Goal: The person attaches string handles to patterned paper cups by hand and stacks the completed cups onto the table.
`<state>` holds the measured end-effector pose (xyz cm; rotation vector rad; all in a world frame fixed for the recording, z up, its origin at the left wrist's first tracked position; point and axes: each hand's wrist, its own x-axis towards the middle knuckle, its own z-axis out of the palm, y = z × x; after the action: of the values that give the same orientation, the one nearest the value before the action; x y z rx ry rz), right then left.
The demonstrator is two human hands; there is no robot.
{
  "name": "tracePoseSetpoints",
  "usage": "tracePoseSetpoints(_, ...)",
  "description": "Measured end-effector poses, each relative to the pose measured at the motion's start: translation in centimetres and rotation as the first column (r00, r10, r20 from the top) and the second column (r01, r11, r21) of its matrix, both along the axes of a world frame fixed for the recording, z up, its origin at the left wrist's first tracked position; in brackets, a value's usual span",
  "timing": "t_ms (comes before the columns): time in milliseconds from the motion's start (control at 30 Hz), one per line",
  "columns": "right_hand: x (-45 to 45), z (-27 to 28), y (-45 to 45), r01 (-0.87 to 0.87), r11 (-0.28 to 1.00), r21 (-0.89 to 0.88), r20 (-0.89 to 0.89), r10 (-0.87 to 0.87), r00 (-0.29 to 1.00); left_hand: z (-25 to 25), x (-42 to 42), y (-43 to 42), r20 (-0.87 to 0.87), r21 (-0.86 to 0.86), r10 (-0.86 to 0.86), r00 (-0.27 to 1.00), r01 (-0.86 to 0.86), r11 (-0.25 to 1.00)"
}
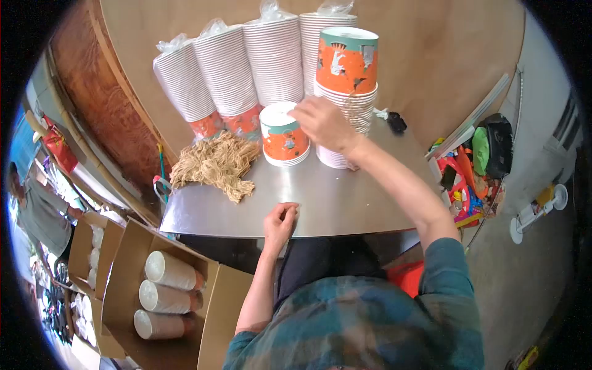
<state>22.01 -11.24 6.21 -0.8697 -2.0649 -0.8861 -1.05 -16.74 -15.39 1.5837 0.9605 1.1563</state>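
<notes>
My right hand [324, 126] is over the top of a short upside-down stack of orange and green paper tubs [285, 145], its fingers pinched together near the upper edge. Whatever is in that pinch, if anything, is hidden. Just behind my right wrist rises a taller stack of the same tubs [348, 68], with strands of twine [357, 111] hanging along its side. My left hand [280, 223] rests at the front edge of the metal table [333, 209], fingers curled in, with nothing showing in them. To the left of the short stack lies a heap of tan twine [216, 163].
Several tall plastic-wrapped tub stacks [225, 74] line the back. Below left, an open cardboard box [213, 302] holds wrapped stacks [166, 296]. A small black object [396, 122] lies at the back right. Colourful bags [472, 166] are on the right; a person [43, 213] stands far left.
</notes>
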Motion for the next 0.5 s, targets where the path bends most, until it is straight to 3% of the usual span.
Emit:
tracePoseSetpoints(67,-1.0,-3.2,1.9,0.034,0.995,-0.099,0.008,-0.033,0.999,0.5,-0.1,-0.2,0.014,-0.094,-0.019,1.000,0.021,0.995)
tracePoseSetpoints(167,-1.6,-5.0,4.6,0.090,0.958,-0.273,-0.159,-0.137,0.978,0.0,-0.1,0.2,-0.004,-0.010,-0.013,1.000,0.013,1.000)
tracePoseSetpoints(267,-0.7,-6.8,8.6,0.167,0.951,-0.261,-0.146,-0.210,0.967,-0.2,-0.1,0.2,-0.017,-0.016,-0.002,1.000,0.001,1.000)
tracePoseSetpoints(333,-0.5,-7.6,9.2,0.157,0.946,-0.283,-0.119,-0.197,0.973,-0.3,0.0,0.3,-0.026,-0.003,0.018,1.000,-0.018,1.000)
tracePoseSetpoints(400,-0.6,-7.4,9.2,0.137,0.878,-0.459,-0.167,-0.236,0.957,-0.4,-0.1,0.6,-0.058,0.049,0.012,0.998,-0.010,0.999)
tracePoseSetpoints(500,-0.9,-6.4,8.6,0.002,0.900,-0.436,-0.319,-0.157,0.935,1.4,0.4,1.1,0.043,0.067,0.037,0.998,-0.040,0.997)
